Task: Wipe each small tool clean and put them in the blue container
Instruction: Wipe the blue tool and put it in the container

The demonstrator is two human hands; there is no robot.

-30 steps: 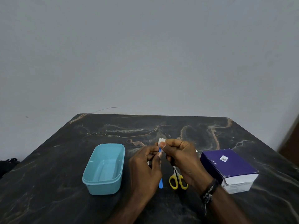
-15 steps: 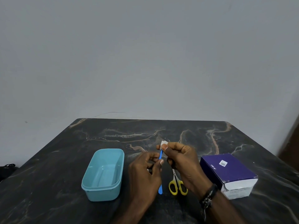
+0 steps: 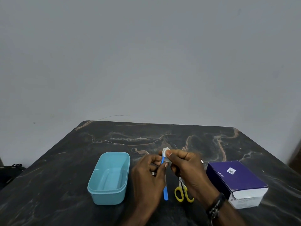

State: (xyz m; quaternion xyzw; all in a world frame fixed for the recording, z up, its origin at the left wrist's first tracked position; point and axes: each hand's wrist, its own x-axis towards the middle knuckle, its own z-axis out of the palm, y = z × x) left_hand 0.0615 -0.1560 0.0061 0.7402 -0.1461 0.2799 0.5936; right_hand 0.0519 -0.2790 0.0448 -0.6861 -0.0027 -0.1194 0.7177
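**Two hands rub a thin blue tool with a white wipe**

A big dark desk point(image 3: 65, 168) with pale wavy lines fills the lower part of the view. A plain grey wall point(image 3: 146, 54) stands behind it.

On the right side of the desk sits a purple box point(image 3: 234, 178) with a white front end. It has a small white sticker on top.

On the left side sits the blue container point(image 3: 109, 176). It is open on top, and nothing shows inside it. It lies just beside the left hand.

The left hand point(image 3: 146, 180) is in the middle, held above the desk. Its grip is closed on a thin blue tool point(image 3: 165, 192). The tool points up and away, and its low end hangs out below the hand.

The right hand point(image 3: 187, 170) is just beside the left hand, and their fingertips meet. Its grip is pinched shut on a small white wipe point(image 3: 165, 152) at the top end of the blue tool. A dark band point(image 3: 215, 205) goes around the right wrist.

Yellow scissors point(image 3: 182, 192) lie flat on the desk, between the blue tool and the purple box. The right hand hides the tips of the blades. The scissors are not in the blue container.
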